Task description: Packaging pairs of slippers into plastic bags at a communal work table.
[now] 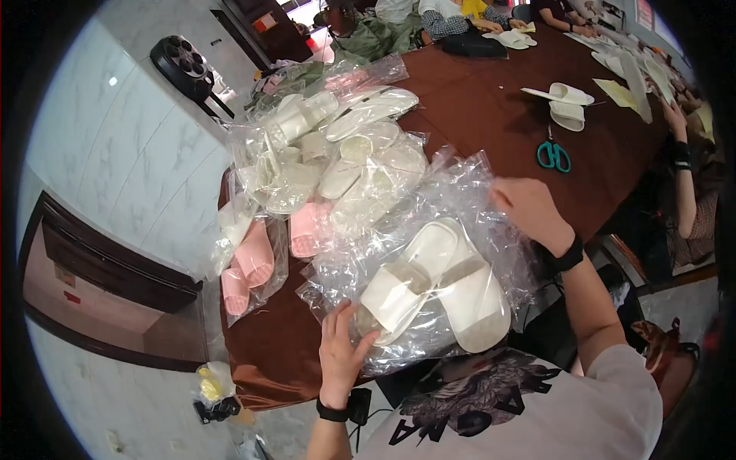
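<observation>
A pair of white slippers (477,300) lies in front of me on a spread of crinkled clear plastic bags (460,192). Whether a film covers the slippers I cannot tell. My left hand (343,356) rests at the near left edge of the pair, fingers spread, thumb against the left slipper's edge. At the far right side of the plastic, my right hand (533,211) is closed, its fingers curled at the clear bag's edge; the fingertips are partly hidden. Bagged white slippers (376,172) are heaped just beyond, with bagged pink slippers (254,253) at the left.
The table has a brown cloth (475,100). Teal-handled scissors (553,156) lie right of the plastic, near loose white slippers (567,115). Another person's hand (675,119) is at the right edge, beside yellow sheets (617,94). Other people sit at the far end. A black stool (184,69) stands left.
</observation>
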Tool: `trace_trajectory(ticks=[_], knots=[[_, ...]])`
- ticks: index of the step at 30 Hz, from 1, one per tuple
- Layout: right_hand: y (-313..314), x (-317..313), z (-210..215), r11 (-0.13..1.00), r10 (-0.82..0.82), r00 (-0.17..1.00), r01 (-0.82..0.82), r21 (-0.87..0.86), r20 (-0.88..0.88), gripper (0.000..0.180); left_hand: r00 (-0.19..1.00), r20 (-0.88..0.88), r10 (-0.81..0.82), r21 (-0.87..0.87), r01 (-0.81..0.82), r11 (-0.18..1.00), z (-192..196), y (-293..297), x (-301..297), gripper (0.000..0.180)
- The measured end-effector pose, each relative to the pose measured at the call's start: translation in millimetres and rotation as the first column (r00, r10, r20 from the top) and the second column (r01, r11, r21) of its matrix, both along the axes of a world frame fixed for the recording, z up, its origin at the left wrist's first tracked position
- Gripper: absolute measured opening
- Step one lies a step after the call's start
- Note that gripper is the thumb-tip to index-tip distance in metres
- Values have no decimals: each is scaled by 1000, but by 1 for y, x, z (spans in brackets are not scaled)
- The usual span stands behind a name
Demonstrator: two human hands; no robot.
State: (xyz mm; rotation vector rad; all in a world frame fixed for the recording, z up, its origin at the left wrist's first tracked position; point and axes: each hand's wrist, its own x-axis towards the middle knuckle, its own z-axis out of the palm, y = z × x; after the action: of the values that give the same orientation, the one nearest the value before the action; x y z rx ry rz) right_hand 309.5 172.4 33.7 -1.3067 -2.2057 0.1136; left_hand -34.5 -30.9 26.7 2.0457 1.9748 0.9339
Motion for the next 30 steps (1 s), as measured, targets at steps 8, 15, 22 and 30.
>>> trace_trajectory(ticks=[8,15,22,30], knots=[[21,-50,72,888,445,844,-372,271,-300,14,999,-13,-37,54,37,998,-15,8,-9,15],[93,-79,62,598,475,830,-548,-585,-292,17,988,155,8,138,-29,990,-38,5,-7,12],[92,-108,62,530,657,724,-247,-811,209,19,955,293,34,195,-95,976,-46,2,-5,12],[76,-112,56,371,640,762,-195,-908,98,35,936,347,65,197,-140,970,-51,0,-8,10]])
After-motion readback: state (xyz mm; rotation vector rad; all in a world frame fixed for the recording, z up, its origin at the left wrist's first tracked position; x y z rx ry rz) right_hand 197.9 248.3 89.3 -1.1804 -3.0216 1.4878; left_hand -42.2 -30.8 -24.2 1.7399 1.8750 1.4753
